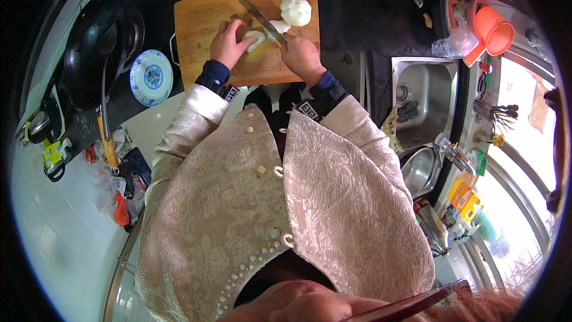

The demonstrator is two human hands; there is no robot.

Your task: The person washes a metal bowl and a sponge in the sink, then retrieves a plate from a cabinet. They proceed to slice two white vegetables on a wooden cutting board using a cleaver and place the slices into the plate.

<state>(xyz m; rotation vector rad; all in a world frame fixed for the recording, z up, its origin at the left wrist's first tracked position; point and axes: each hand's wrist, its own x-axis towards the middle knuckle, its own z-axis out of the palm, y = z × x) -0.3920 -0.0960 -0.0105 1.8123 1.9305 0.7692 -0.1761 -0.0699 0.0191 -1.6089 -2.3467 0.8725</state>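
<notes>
A wooden cutting board (205,13) lies on the black counter in front of me. My right hand (304,58) is closed around the handle of a kitchen knife (259,15), whose blade points up and to the left across the board. My left hand (229,44) has its thumb and fingers at the edge of a pale peeled vegetable piece (254,40); whether it grips the piece is hard to tell. Another white piece (280,26) lies beside the blade, partly hidden by it. A larger peeled, whitish round vegetable (296,11) rests near the board's upper right corner.
Left of the board are a blue-and-white plate (151,78) and a black wok (91,49) with a long-handled utensil. To the right are a steel sink (424,103), an orange plastic dipper (498,38) and a metal bowl (418,172).
</notes>
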